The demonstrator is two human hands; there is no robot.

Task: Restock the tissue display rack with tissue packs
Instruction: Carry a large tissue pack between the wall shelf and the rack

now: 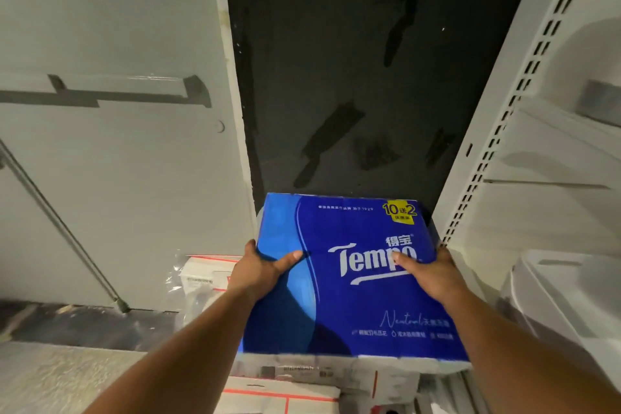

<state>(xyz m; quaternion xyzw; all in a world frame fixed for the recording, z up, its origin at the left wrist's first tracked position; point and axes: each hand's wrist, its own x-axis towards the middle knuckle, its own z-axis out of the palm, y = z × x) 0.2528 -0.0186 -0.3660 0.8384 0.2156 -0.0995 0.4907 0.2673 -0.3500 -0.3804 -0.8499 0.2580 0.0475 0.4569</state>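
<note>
Here I grasp the blue tissue pack (349, 279) between both hands, left hand (265, 265) and right hand (426, 270) at its sides, long axis pointing away, logo upward.

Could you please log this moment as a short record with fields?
held item: blue Tempo tissue pack
left hand: grips the pack's left edge, thumb on top
right hand: grips the pack's right edge, thumb on top
rack: white slotted upright at right
below the pack: bagged white goods
</note>
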